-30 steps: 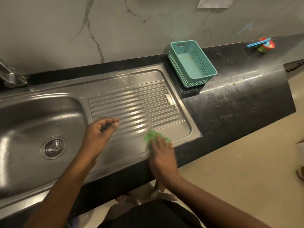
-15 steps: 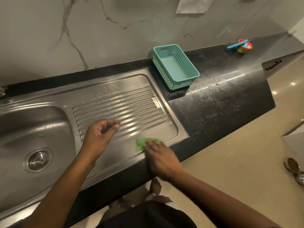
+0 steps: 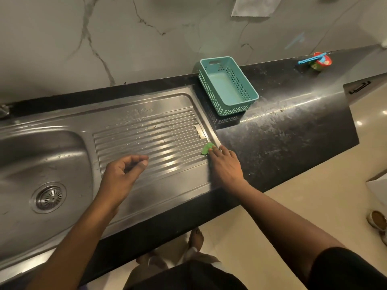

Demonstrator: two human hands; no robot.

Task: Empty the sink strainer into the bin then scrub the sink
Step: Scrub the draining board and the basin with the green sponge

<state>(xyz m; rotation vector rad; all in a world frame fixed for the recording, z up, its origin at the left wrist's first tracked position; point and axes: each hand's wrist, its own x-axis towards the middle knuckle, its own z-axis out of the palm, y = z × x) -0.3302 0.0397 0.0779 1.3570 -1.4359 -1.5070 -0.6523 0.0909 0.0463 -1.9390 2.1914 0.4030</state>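
A steel sink (image 3: 41, 164) with a ribbed drainboard (image 3: 150, 141) fills the left of the head view. The round strainer (image 3: 49, 197) sits in the basin drain. My right hand (image 3: 225, 166) presses a green scrub pad (image 3: 207, 148) against the drainboard's right edge; most of the pad is hidden under my fingers. My left hand (image 3: 123, 176) hovers over the drainboard's front, fingers loosely curled with the thumb near the fingertips, and I see nothing in it. No bin is in view.
A teal perforated basket (image 3: 227, 86) stands on the black counter (image 3: 282, 132) just right of the drainboard. A red and blue item (image 3: 318, 61) lies at the far back right. Small round tins (image 3: 378, 218) sit on the floor at the right. A tap base (image 3: 4, 110) shows at the left edge.
My right hand has slid the green pad from the drainboard's front edge up and to the right, to its right rim. My left hand has stayed over the drainboard.
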